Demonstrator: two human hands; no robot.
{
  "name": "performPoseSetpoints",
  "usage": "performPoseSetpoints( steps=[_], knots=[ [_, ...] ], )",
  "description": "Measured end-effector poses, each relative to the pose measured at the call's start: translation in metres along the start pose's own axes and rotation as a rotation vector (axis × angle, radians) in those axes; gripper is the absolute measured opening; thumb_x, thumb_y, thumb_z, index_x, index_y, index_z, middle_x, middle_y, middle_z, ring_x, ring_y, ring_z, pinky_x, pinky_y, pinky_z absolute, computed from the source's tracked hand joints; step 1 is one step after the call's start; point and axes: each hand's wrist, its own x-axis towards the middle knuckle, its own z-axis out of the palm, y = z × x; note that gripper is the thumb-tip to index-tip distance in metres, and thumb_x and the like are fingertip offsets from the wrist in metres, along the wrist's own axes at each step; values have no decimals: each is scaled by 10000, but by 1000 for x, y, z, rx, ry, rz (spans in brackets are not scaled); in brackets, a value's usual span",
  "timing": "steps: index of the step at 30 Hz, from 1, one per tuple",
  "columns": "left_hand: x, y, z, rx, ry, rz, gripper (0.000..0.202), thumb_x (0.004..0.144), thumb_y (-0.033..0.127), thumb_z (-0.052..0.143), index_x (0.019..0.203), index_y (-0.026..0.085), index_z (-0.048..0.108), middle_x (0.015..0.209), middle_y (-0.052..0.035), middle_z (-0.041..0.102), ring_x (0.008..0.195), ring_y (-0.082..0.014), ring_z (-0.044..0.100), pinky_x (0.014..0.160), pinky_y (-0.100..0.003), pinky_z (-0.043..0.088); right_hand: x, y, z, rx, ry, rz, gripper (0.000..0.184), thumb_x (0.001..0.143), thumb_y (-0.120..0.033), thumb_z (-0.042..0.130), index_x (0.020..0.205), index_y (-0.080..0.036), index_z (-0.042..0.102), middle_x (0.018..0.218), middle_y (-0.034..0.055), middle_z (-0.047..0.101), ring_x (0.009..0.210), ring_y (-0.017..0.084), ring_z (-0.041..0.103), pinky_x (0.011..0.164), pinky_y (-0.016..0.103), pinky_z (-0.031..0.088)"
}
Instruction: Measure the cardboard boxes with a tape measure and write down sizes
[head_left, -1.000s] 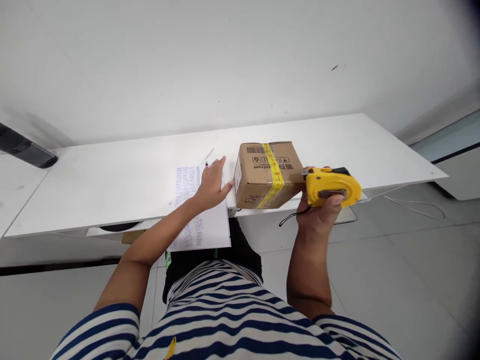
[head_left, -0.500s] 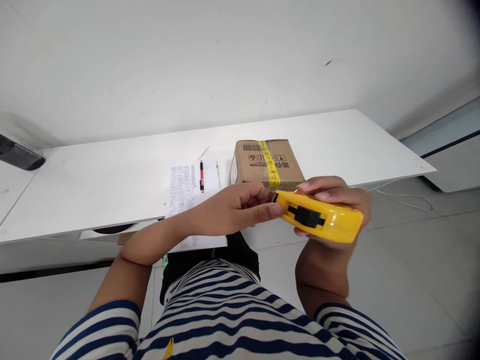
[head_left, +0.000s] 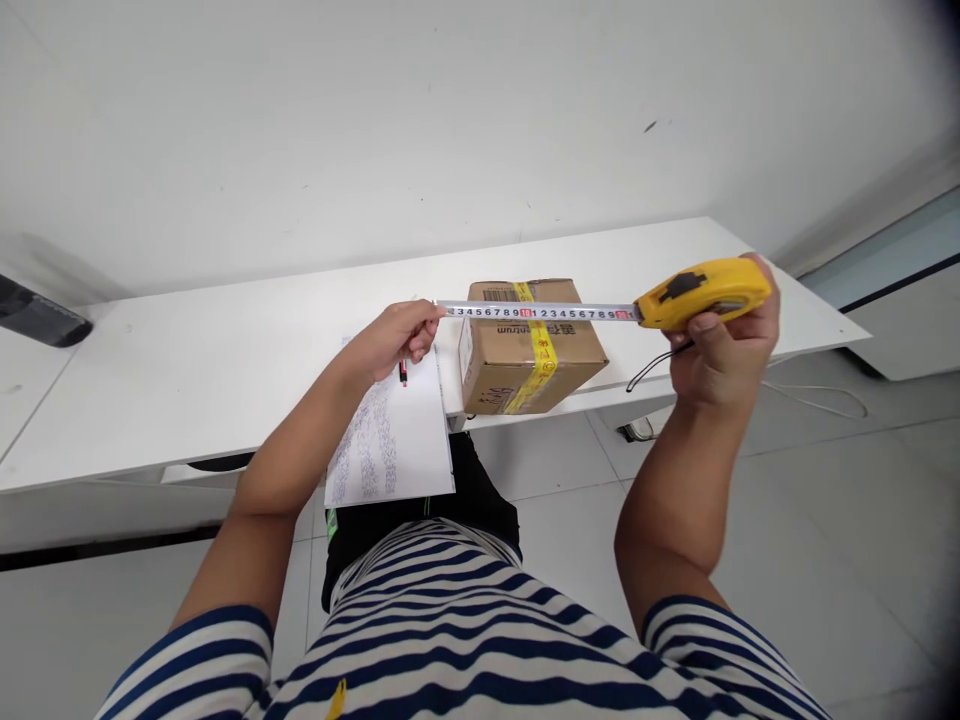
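Observation:
A brown cardboard box (head_left: pixel 529 360) with a yellow tape strip sits at the front edge of the white table (head_left: pixel 225 350). My right hand (head_left: pixel 724 345) grips a yellow tape measure (head_left: pixel 701 292) to the right of the box. Its white blade (head_left: pixel 540 312) is drawn out leftwards above the box top. My left hand (head_left: pixel 397 335) pinches the blade's end just left of the box, over a printed sheet of paper (head_left: pixel 386 435).
A red and black pen (head_left: pixel 403 373) lies on the paper under my left hand. A dark object (head_left: pixel 37 315) rests at the table's far left. A cable (head_left: pixel 814 400) trails on the tiled floor to the right. The white wall stands close behind the table.
My left hand left the paper, took the blade's end at the case and pulled it left. My right hand moved the case up and right, so the blade now spans the box.

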Motion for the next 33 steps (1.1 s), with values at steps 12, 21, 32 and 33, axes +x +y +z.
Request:
performPoseSetpoints(
  steps=[12, 21, 32, 33],
  knots=[
    [30, 5, 18, 295, -275, -123, 478, 898, 471, 727, 542, 220, 531, 524, -5, 471, 479, -109, 402, 517, -295, 318, -11, 30, 1, -23, -88, 123, 786, 551, -372, 972, 1289, -354, 701, 992, 3, 644, 680, 131, 488, 586, 328, 479],
    [28, 6, 31, 361, -188, -102, 488, 947, 488, 651, 555, 241, 497, 492, 0, 436, 454, -120, 367, 557, -322, 289, -14, 15, 6, -37, -94, 162, 748, 547, -360, 984, 1251, -380, 733, 1061, 6, 662, 733, 142, 534, 594, 326, 470],
    [33, 4, 28, 397, -178, 71, 405, 923, 391, 649, 589, 224, 493, 576, -19, 496, 474, -97, 374, 481, -277, 295, -12, 10, 21, -59, -62, 137, 776, 520, -376, 993, 1245, -346, 719, 1129, 7, 674, 883, 186, 630, 814, 436, 612],
    [31, 6, 28, 409, -133, 100, 377, 920, 365, 648, 612, 226, 482, 592, -15, 491, 479, -95, 365, 477, -272, 282, -13, 7, 25, -67, -60, 110, 760, 529, -374, 996, 1238, -342, 722, 1157, 12, 685, 958, 205, 653, 900, 472, 617]
  ],
)
